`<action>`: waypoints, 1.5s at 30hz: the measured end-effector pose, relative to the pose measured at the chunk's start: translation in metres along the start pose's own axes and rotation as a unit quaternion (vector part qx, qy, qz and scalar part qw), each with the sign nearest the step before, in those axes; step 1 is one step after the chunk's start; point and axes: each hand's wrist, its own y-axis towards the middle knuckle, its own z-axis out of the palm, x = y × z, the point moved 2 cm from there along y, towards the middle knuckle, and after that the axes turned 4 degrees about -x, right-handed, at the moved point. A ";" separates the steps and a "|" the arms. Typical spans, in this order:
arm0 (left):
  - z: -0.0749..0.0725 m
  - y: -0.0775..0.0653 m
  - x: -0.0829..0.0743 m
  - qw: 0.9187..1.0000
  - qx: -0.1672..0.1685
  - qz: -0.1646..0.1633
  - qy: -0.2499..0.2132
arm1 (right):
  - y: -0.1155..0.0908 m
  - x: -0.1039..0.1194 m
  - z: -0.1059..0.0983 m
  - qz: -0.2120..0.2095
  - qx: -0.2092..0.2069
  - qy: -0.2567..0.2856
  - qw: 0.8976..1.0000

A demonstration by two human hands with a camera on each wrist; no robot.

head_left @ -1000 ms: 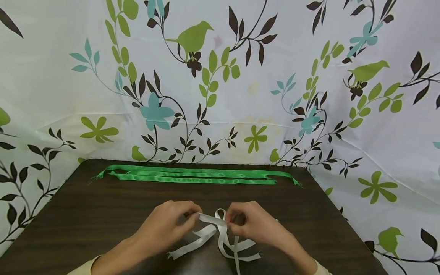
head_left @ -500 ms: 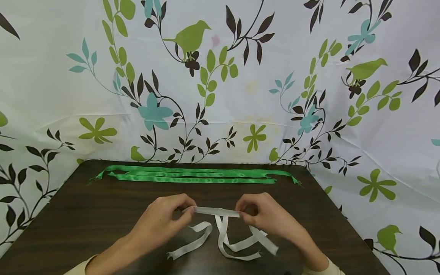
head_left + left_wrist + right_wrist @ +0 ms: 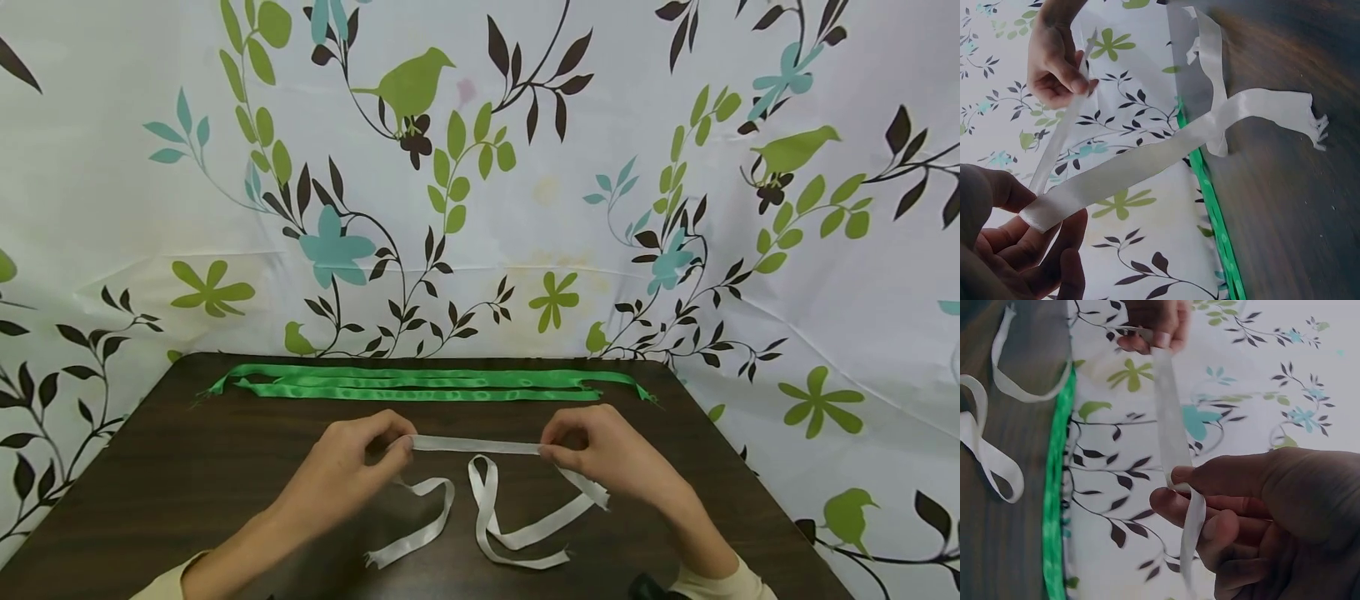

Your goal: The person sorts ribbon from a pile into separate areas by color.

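Observation:
A white ribbon [image 3: 476,446] is stretched level between my two hands, just above the table. My left hand [image 3: 348,467] pinches it between thumb and fingers, and its tail hangs down to the tabletop with a frayed end. My right hand [image 3: 603,454] pinches the other side, with a short tail dangling below. Under the taut stretch another white ribbon [image 3: 486,500] lies on the table in a loop with crossed ends. Close up in the left wrist view, the ribbon [image 3: 1129,165] folds over my left fingers. From the right wrist view, the ribbon [image 3: 1172,419] runs between thumb and forefinger.
Several green satin ribbons [image 3: 420,393] lie side by side along the far edge of the dark wooden table [image 3: 225,467]. Behind it hangs a white cloth [image 3: 480,208] printed with birds, leaves and flowers. A dark object [image 3: 647,587] shows beside the right sleeve.
Both hands have moved apart and farther up the table, drawing the white ribbon out straight. It has come away from the looped ribbon, which stays on the table.

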 end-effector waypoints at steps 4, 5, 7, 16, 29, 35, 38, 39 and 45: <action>-0.003 0.002 0.005 1.000 -0.005 -0.003 0.010 | -0.004 -0.003 -0.014 0.007 -0.010 -0.024 1.000; -0.003 0.003 0.006 1.000 -0.007 -0.002 0.014 | -0.005 -0.004 -0.018 0.010 -0.014 -0.031 0.999; -0.005 0.004 0.009 1.000 -0.009 0.000 0.024 | -0.008 -0.005 -0.025 0.015 -0.020 -0.041 0.999; -0.010 0.007 0.017 0.998 -0.005 -0.010 0.066 | -0.018 -0.013 -0.050 0.018 -0.061 -0.041 0.997; -0.040 0.017 0.027 0.998 0.023 -0.021 0.061 | -0.016 -0.050 -0.069 0.070 -0.066 -0.026 0.995; -0.055 0.021 0.029 0.995 0.053 -0.040 0.076 | -0.014 -0.075 -0.075 0.083 -0.057 -0.020 0.995; -0.058 0.023 0.033 0.994 0.068 -0.046 0.074 | -0.014 -0.088 -0.077 0.095 -0.051 -0.019 0.994; -0.059 0.024 0.035 0.994 0.073 -0.045 0.073 | -0.015 -0.091 -0.078 0.099 -0.049 -0.016 0.994; -0.064 0.027 0.052 0.991 0.103 -0.056 0.064 | -0.015 -0.101 -0.080 0.124 -0.052 0.016 0.991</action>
